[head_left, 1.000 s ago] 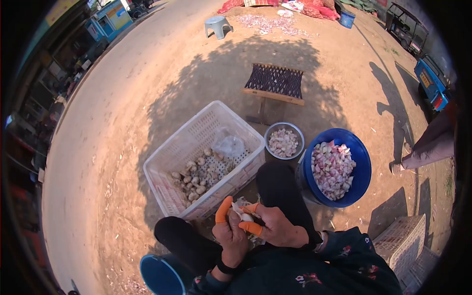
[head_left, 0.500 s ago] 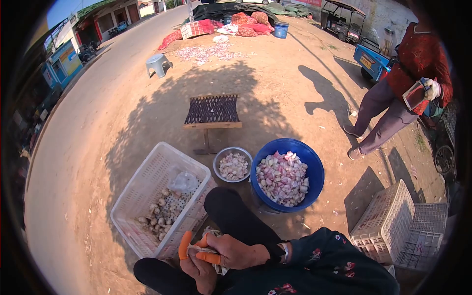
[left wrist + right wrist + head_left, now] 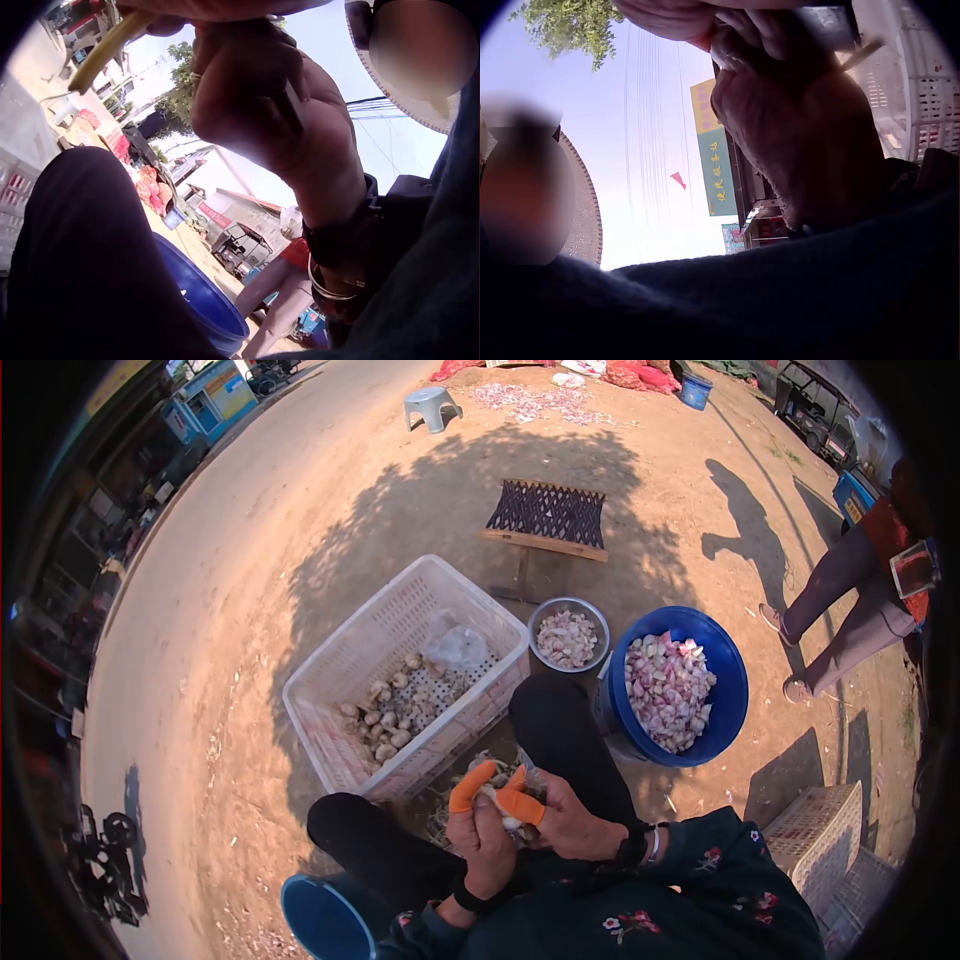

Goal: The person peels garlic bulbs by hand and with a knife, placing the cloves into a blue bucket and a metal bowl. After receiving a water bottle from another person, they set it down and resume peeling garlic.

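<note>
Over the lap, both hands work together on a garlic bulb [image 3: 510, 823], partly hidden by fingers wearing orange covers. My left hand [image 3: 485, 850] grips it from the left, an orange-covered finger [image 3: 472, 785] bent over the top. From the other side, my right hand [image 3: 575, 825] pinches it with orange-covered fingertips [image 3: 520, 805]. A yellowish stalk [image 3: 112, 49] sticks out beside the hands in the left wrist view. That view also shows a thin flat strip [image 3: 286, 109] against the curled right hand. Dry skins and stalks [image 3: 445, 815] lie below the hands.
A white crate [image 3: 320, 745] ahead holds garlic bulbs and a clear bag. Right of it stand a metal bowl [image 3: 603, 625] and a blue bucket [image 3: 738, 690], both with pinkish cloves. A woven-top stool [image 3: 548, 515] is beyond; another blue bucket [image 3: 325, 920] sits lower left. A person [image 3: 850, 610] stands right.
The head view swung up and left, then back down. Both hands stay together on the garlic bulb. The person at right shows more than one second ago; a motorcycle now appears at lower left.
</note>
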Demonstrator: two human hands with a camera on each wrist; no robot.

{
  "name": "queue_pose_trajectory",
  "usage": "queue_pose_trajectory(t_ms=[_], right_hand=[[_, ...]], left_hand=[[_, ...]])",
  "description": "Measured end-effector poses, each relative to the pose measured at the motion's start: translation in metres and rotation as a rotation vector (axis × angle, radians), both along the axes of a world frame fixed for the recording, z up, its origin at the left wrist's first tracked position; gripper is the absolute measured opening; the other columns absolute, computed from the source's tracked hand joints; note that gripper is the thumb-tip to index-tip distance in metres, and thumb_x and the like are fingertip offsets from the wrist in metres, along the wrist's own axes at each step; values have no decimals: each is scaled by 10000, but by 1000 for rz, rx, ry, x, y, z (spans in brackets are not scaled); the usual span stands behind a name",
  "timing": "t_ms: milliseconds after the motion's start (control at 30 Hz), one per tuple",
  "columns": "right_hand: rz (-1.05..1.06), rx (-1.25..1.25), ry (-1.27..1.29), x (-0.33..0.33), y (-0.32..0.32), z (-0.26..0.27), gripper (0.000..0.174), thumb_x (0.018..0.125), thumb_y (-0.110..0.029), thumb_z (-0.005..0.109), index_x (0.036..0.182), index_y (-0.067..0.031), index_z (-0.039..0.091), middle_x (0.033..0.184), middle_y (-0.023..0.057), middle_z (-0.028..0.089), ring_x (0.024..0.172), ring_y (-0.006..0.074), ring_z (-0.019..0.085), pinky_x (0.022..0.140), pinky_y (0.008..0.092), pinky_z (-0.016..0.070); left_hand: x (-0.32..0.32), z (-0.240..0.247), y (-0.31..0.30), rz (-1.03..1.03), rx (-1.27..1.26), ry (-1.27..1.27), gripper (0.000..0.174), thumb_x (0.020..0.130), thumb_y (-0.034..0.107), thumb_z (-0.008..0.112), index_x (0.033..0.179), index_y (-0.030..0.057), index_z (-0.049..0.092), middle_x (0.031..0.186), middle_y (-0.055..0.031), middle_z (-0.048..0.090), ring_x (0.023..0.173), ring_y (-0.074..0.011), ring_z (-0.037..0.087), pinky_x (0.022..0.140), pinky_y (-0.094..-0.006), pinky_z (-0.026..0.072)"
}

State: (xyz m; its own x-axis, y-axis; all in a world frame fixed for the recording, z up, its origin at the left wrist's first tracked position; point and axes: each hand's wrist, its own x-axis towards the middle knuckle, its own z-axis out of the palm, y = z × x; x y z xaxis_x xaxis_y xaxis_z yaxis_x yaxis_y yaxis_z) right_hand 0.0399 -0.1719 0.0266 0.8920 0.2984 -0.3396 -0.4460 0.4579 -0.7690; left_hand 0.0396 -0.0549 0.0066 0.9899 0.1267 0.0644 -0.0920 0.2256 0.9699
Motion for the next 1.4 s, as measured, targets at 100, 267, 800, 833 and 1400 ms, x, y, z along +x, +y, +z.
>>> queue_pose_trajectory(t_ms=[100, 267, 800, 833, 1400], right_hand=[[81, 475, 329, 2, -5, -1, 213, 946, -295, 440, 1015, -113, 526, 673, -41, 482, 471, 32, 384, 403, 186, 295], [39, 538, 296, 1, -7, 2, 183, 937, -276, 471, 998, -126, 556, 689, -35, 515, 447, 29, 378, 398, 188, 282], [85, 448, -11, 9, -23, 22, 280, 956, -315, 427, 1092, -79, 492, 753, 97, 576, 458, 70, 371, 457, 214, 318], [28, 328, -6, 10, -23, 27, 278, 960, -305, 421, 1106, -79, 491, 774, 112, 591, 459, 73, 378, 454, 217, 323], [-33, -112, -249, 3, -21, 13, 268, 923, -248, 528, 1057, -24, 466, 855, -3, 536, 797, 40, 494, 667, 203, 428]], left_hand=[[-1, 4, -5, 28, 63, -43, 274, 915, 36, 374, 1117, -7, 554, 862, -41, 593, 735, -46, 521, 648, -189, 423], [2, 21, -8, 25, -51, 5, 268, 927, 53, 364, 1134, 0, 526, 896, -63, 601, 754, -67, 540, 672, -207, 447], [32, 0, 48, -171, 30, 334, 233, 947, 176, 427, 1062, 43, 580, 798, -34, 569, 711, -113, 548, 585, -269, 446], [32, -7, 59, -256, 566, 236, 239, 944, 186, 432, 1025, 45, 607, 786, -41, 572, 708, -130, 549, 571, -284, 435], [23, 37, 18, -495, 699, -242, 413, 870, 218, 553, 1205, 13, 425, 854, -159, 610, 736, -324, 606, 660, -366, 470]])
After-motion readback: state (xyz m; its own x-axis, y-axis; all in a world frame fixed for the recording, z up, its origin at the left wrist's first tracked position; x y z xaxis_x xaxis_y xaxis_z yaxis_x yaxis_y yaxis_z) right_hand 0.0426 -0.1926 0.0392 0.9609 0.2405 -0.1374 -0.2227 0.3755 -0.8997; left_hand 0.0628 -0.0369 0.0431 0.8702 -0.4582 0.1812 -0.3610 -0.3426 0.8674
